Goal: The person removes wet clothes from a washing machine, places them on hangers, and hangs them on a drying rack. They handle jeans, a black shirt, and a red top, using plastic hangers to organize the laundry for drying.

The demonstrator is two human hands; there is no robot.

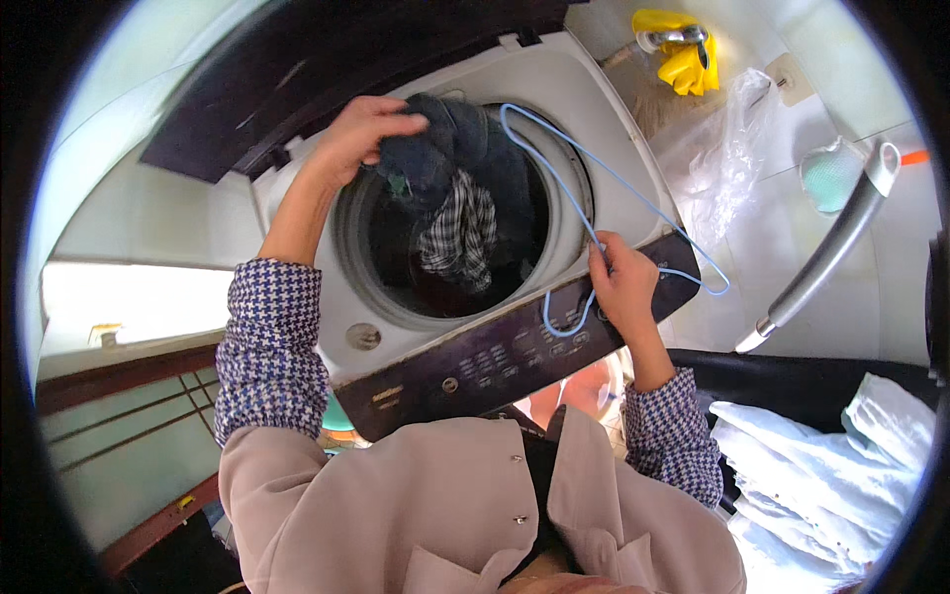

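Observation:
My left hand [371, 137] is at the far left rim of the washing machine's open tub [371, 275]. It grips the edge of a dark denim garment [475, 141], which hangs down into the tub. A black-and-white checked cloth [460, 234] lies against the denim inside. Near the front right of the tub, my right hand [626, 278] is closed around a light-blue wire clothes hanger [571, 200]. The hanger's hook points down over the control panel [512, 349], and one end of its frame reaches above the tub opening. The left fingertips are partly hidden by the cloth.
The machine's dark lid [319, 67] stands raised behind the tub. To the right are a metal tap [675, 36] with yellow plastic, a clear plastic bag [731, 148] and a grey-handled object [827, 252]. White fabric [816, 475] is heaped at lower right. A pink basin [582, 390] shows below the panel.

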